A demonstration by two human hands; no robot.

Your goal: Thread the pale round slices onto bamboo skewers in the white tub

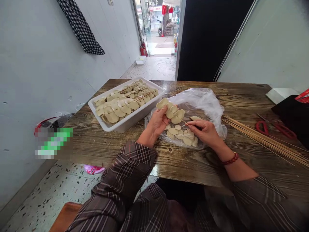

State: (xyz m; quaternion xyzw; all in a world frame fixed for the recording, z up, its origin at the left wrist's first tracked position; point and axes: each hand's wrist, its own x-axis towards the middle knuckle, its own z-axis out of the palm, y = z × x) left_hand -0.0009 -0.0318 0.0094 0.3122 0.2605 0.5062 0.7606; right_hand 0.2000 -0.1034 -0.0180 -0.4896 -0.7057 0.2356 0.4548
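Several flat, pale beige round slices (178, 116) are threaded on a thin wooden skewer (183, 121). My left hand (158, 121) is closed around the threaded slices, holding them above a clear plastic bag (205, 100). Between thumb and fingers, my right hand (204, 131) pinches the bare end of the skewer. Loose slices (180, 132) of the same kind lie on the bag under both hands. To the left, a white plastic tub (116, 127) holds many skewers (118, 108) loaded with such slices.
A bundle of bare skewers (258, 137) lies right of my right hand, beside red-handled scissors (262, 128). A black box (289, 112) stands at the right edge. The wooden table (96, 148) meets a white wall on the left; a glass door (146, 29) is ahead.
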